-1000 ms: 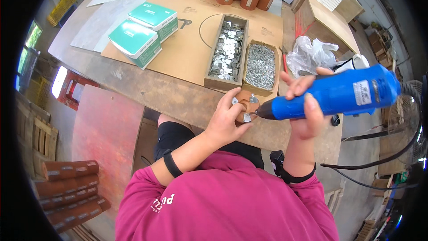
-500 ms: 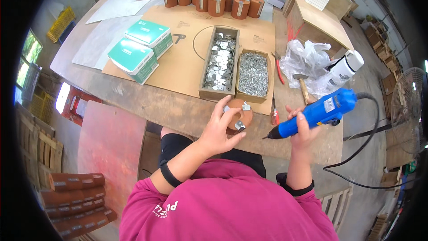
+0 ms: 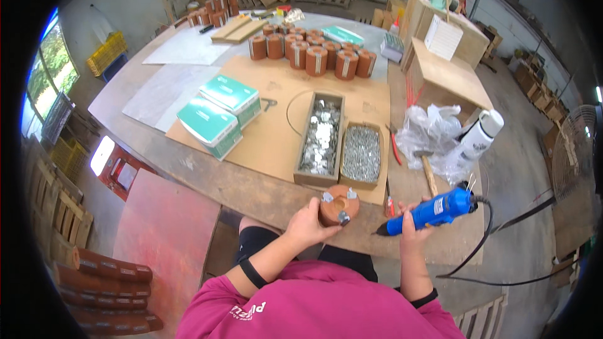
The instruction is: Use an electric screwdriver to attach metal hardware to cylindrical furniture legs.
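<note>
My left hand (image 3: 305,223) is closed round the side of a reddish-brown cylinder (image 3: 330,215) that stands at the table's near edge. Its top has a round hole in the middle and three small bent metal plates around the rim. In my right hand (image 3: 411,229) is a blue electric screwdriver (image 3: 436,209) with a black nose and a cable. The tool's tip points left and stays apart from the cylinder. Just beyond the cylinder stand a long wooden box of metal plates (image 3: 321,141) and a smaller box of screws (image 3: 362,154).
Several finished-looking brown cylinders (image 3: 316,61) stand at the back. Two green-and-white boxes (image 3: 210,122) sit left on the cardboard. Red-handled pliers (image 3: 396,149), a hammer (image 3: 430,174), a red-handled screwdriver (image 3: 390,206), a plastic bag (image 3: 430,132) and a white bottle (image 3: 480,132) lie right.
My view has tilted up, showing more of the room. My left fingers have moved from over the cylinder's top to its side, and a third plate now shows. The electric screwdriver remains in my right hand.
</note>
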Motion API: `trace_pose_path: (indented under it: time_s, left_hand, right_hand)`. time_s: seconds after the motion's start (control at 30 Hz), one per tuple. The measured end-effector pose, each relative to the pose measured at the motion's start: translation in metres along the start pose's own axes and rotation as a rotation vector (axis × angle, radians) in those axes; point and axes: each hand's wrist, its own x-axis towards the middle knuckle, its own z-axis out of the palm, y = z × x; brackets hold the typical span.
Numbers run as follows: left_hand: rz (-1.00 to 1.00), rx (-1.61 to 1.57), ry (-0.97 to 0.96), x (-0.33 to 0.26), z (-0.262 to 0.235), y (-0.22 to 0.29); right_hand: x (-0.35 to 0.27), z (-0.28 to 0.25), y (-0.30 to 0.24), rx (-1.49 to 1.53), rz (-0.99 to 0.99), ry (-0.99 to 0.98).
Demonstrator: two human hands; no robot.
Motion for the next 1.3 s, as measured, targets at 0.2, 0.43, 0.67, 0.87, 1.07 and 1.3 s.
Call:
trace_pose_path:
  time_s: [0.2,0.43,0.67,0.87,1.07,1.3]
  left_hand:
    - [-0.033,-0.256,-0.123,0.006,-0.03,0.018]
    - [0.177,-0.561,0.127,0.11,-0.113,0.056]
    - [0.012,-0.101,0.332,0.27,-0.133,0.0]
    - [-0.096,-0.297,0.295,0.374,-0.101,-0.048]
    - [-0.18,-0.189,0.193,0.419,-0.066,-0.05]
    - [-0.355,-0.288,0.203,0.429,-0.046,-0.04]
  right_hand:
    - [-0.006,-0.001,0.002,-0.02,-0.001,0.025]
    - [0.006,-0.002,0.006,0.024,0.104,0.075]
    - [0.015,-0.008,0.021,-0.017,0.282,0.147]
    - [0.02,-0.011,0.01,-0.099,0.422,0.18]
    - [0.024,-0.01,0.008,-0.156,0.497,0.216]
    - [0.036,0.007,-0.005,-0.078,0.635,0.309]
